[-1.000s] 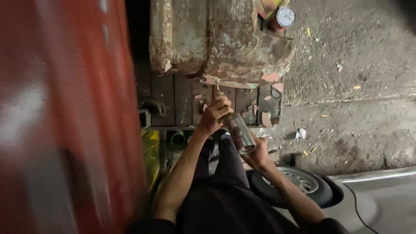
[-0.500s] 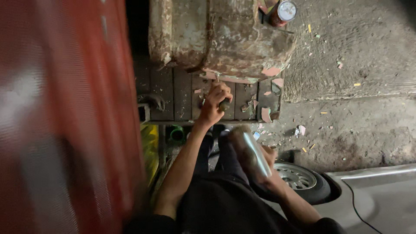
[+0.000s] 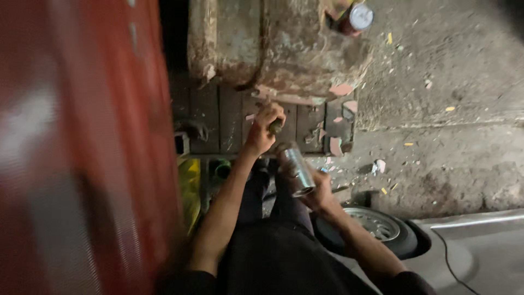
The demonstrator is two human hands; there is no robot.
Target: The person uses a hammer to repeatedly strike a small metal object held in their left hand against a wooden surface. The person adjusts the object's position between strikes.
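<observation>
Here the right hand (image 3: 319,191) grips 1 metal tube (image 3: 297,172), its long axis tilted up toward the planks (image 3: 218,117). Just beyond its upper end, the left hand (image 3: 263,128) is closed on a small dark piece (image 3: 275,126).

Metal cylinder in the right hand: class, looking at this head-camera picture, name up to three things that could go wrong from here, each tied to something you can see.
1. The right hand grips the metal cylinder at one end only, tilted above the lap; it might slip and drop.
2. The left hand holds a small dark part above the wooden slats; if dropped, it might fall between them.
3. Broken chips litter the ground, so a fallen part could be hard to find in this dim light.
</observation>
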